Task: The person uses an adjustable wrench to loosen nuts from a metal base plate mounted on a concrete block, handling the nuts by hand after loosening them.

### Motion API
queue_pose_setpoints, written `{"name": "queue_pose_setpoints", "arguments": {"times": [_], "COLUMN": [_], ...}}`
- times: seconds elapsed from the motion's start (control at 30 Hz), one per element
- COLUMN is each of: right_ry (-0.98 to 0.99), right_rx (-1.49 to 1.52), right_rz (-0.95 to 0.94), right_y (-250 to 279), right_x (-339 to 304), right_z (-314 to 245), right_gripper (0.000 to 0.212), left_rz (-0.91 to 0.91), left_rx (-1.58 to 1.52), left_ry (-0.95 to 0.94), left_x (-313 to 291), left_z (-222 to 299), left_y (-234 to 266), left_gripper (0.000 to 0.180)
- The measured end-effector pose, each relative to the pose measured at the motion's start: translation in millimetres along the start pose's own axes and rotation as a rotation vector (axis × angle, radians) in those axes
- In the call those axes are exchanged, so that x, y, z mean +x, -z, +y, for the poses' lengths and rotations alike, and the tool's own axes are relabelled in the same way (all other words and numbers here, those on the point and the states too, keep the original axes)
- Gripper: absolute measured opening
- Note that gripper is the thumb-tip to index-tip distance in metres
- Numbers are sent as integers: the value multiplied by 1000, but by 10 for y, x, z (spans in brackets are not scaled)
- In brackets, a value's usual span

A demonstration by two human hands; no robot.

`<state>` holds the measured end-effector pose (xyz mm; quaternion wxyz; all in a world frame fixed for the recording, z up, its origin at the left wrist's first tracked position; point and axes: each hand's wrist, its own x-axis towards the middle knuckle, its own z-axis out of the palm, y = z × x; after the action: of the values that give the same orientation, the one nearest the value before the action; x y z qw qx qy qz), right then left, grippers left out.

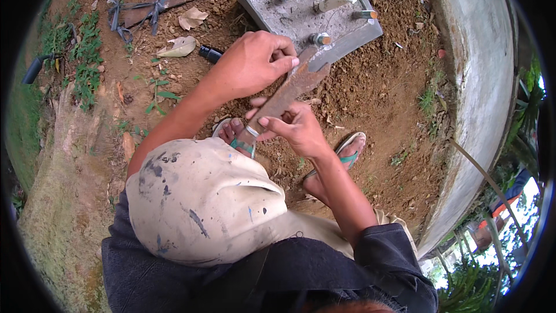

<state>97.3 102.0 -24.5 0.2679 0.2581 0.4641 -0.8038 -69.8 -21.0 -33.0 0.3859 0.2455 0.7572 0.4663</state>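
Bar (284, 94), rusty and flat, sits gripped in the right hand (300, 130), far end by a bolt (320, 39) on the concrete block (300, 18); left hand (250, 65) curls beside it, grip unclear!

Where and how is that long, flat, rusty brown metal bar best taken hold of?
Probably grip the bar near its lower end, by the thin pale band, from the right, thumb above, fingers beneath, as the bare right hand does. It's flat and slants up-right, its far end close to a rusty-topped bolt on the grey concrete block.
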Motion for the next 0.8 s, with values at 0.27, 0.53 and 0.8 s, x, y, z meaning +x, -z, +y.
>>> {"name": "queue_pose_setpoints", "arguments": {"times": [0.27, 0.53, 0.8], "right_ry": [42, 237, 225], "right_rx": [327, 371, 243], "right_rz": [139, 142, 217], "right_y": [-547, -577, -379], "right_x": [469, 684, 499], "right_z": [9, -46, -44], "right_gripper": [24, 24, 25], "left_rz": [157, 216, 169], "left_rx": [111, 108, 173], "left_ry": [-29, -119, -221], "left_x": [41, 146, 162], "left_z": [9, 34, 40], "left_y": [169, 237, 194], "left_gripper": [26, 31, 31]}}
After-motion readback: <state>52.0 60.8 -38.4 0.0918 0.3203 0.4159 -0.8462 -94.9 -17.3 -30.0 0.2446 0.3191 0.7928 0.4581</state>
